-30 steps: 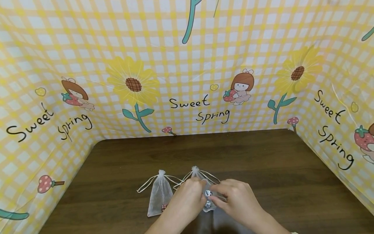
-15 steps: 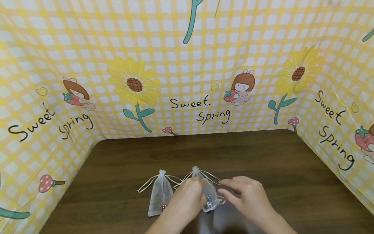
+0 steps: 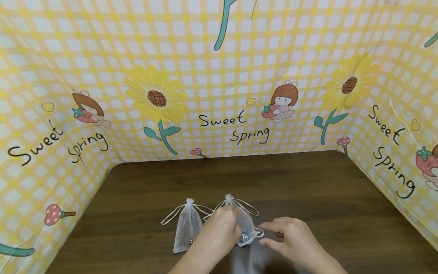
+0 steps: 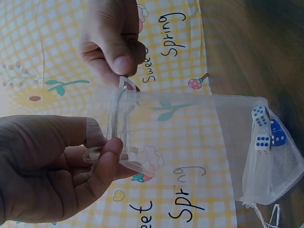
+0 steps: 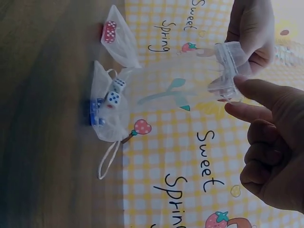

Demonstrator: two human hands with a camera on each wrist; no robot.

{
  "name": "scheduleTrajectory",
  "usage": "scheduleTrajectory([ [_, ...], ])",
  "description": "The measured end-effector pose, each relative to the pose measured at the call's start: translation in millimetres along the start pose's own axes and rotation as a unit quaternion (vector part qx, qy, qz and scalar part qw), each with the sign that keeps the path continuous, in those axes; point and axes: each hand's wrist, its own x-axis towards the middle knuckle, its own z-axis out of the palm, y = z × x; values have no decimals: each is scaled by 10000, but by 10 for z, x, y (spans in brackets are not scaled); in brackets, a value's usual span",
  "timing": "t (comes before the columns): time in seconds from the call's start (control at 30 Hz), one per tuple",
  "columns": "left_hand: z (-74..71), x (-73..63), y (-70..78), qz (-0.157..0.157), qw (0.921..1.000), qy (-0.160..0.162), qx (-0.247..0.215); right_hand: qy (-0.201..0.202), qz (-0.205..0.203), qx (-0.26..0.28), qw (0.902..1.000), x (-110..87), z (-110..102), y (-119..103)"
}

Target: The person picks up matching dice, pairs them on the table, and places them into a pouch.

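Note:
My left hand (image 3: 224,228) pinches the gathered mouth of a sheer white drawstring bag (image 4: 190,114), which hangs down from it. White dice (image 4: 261,142) with blue pips show low in this bag. Close by, my right hand (image 3: 291,238) has its thumb and index finger apart, the other fingers curled. Their tips (image 5: 232,108) are beside the drawstring loop (image 4: 126,84) at the bag's edge; I cannot tell whether they touch it. Behind the hanging bag a second sheer bag (image 3: 228,199) lies on the table, partly hidden, with blue dice (image 5: 96,111) in it.
A third sheer bag (image 3: 188,220) with red dice (image 5: 109,32) lies to the left on the dark wooden table (image 3: 137,190), partly covered by my left forearm. A yellow checked cloth (image 3: 219,76) with printed flowers surrounds the table's back and sides.
My right hand has drawn back to the right from the bag, then dropped slightly; its thumb and index finger remain apart. The drawstring loop now shows at the bag's right. My left hand stays put.

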Motion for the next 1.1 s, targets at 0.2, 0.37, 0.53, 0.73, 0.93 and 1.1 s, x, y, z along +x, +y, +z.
scheduleTrajectory([
  [0.2,18,-7,-18,50,10000,43,-74,321,-142,-39,9994,-4,22,18],
  [0.37,5,-7,-42,145,9998,16,-116,561,7,-205,9982,16,-24,22],
  [0.53,-25,-16,-53,198,9988,110,-428,790,253,-357,9959,28,-105,34],
  [0.73,-45,-2,-60,380,9923,488,-1072,1134,470,-480,9913,32,-187,65],
  [0.93,-93,-4,-46,353,9931,285,-1084,1359,707,-648,9861,31,-278,90],
  [1.1,-97,-8,-49,227,9917,298,-1231,1535,805,-759,9819,23,-355,118],
])
